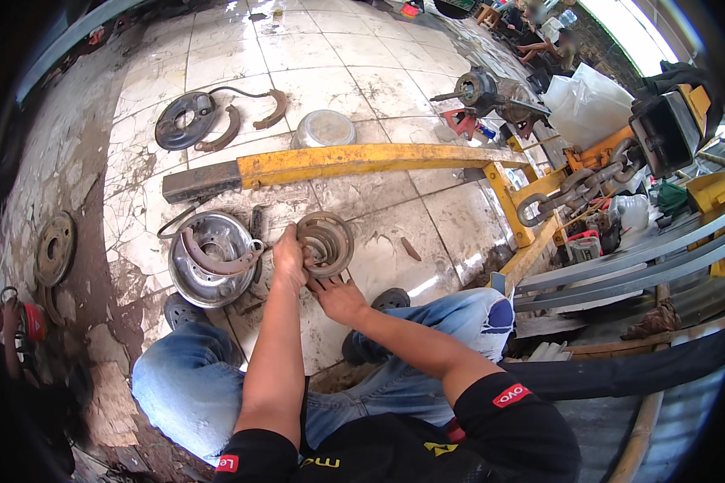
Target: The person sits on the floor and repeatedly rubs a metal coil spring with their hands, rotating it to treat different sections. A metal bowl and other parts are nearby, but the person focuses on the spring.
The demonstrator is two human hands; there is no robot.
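Observation:
A rusty, cup-shaped metal drum (345, 241) with stepped rings inside is tilted between my hands, just past my knees. At its left rim, my left hand (288, 256) is closed on the edge. My right hand (340, 299) grips the near rim with its fingers, partly hidden by the drum. To the left lies a shiny round brake backing plate (187, 283) with a curved brake shoe (216, 264) across it. A dark bar-like tool (258, 221) lies between that plate and my left hand.
A yellow steel beam (338, 160) crosses the tiled floor beyond my hands. Past it lie a black backing plate (187, 121), loose brake shoes (272, 111) and a round metal drum (325, 129). A heavy chain (580, 189) hangs at right. Two people sit far off at upper right.

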